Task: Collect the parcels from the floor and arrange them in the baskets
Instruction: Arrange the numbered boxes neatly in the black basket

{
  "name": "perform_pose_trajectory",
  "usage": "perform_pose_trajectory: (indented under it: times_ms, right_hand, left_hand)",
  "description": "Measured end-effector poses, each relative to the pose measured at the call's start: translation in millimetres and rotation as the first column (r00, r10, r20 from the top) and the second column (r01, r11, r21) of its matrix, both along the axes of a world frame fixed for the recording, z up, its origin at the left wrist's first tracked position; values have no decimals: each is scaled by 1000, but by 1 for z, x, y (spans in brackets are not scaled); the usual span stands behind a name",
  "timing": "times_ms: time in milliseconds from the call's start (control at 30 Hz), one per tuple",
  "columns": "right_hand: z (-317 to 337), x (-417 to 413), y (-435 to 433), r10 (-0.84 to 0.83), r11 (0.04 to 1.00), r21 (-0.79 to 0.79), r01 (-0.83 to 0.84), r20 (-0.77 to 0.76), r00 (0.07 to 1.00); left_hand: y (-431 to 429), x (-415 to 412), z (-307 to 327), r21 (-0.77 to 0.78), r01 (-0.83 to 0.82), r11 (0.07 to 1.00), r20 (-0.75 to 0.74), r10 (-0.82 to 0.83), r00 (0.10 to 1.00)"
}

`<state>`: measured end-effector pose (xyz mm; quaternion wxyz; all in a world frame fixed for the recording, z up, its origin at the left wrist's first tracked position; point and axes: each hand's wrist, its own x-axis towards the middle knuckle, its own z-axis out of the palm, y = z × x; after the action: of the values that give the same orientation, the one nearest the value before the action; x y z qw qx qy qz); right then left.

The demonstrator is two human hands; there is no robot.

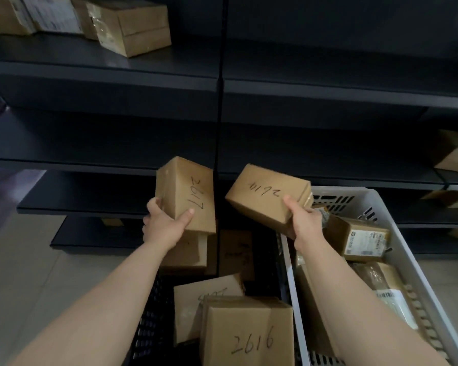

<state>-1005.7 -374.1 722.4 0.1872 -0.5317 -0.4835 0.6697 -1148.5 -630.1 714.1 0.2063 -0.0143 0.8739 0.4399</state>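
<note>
My left hand [162, 222] grips a brown cardboard parcel marked 2617 [185, 191], held upright above the black basket [154, 313]. My right hand [303, 220] grips a second brown parcel with a handwritten number [265, 192], tilted, above the gap between the black basket and the white basket [376, 207]. In the black basket lie several parcels, one marked 2616 [249, 336] nearest me. The white basket on the right holds labelled parcels [365, 237].
Dark metal shelves [328, 85] fill the view ahead. Cardboard boxes [132, 27] sit on the top left shelf, and more boxes [455, 157] on the right shelves. Pale tiled floor [37, 273] shows at the left.
</note>
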Motion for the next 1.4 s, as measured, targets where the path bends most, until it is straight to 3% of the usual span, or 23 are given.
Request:
perform_pose_trajectory:
  times_ms: [300, 667, 900, 1067, 1200, 1400]
  right_hand:
    - [-15, 1, 13, -247, 938, -255, 235, -19, 969]
    - [-27, -15, -15, -155, 944, -282, 174, 86, 984]
    - [-12, -1, -46, 134, 939, -328, -98, 89, 987]
    - [-14, -1, -74, 134, 935, -348, -68, 168, 977]
    - [-76, -17, -64, 104, 925, -378, -20, 202, 974]
    - [-72, -40, -76, 76, 908, -418, 25, 224, 972]
  left_hand:
    - [52, -17, 3, 213, 85, 973, 145, -117, 983]
    - [41, -30, -3, 171, -4, 985, 140, -20, 990]
    - [0, -24, -8, 211, -41, 977, 149, 9, 989]
    - [-17, -23, -14, 209, -12, 978, 117, -13, 993]
    - [-24, -20, -18, 168, 13, 986, 113, -32, 993]
    - [-24, -25, -32, 149, 29, 988, 129, -49, 990]
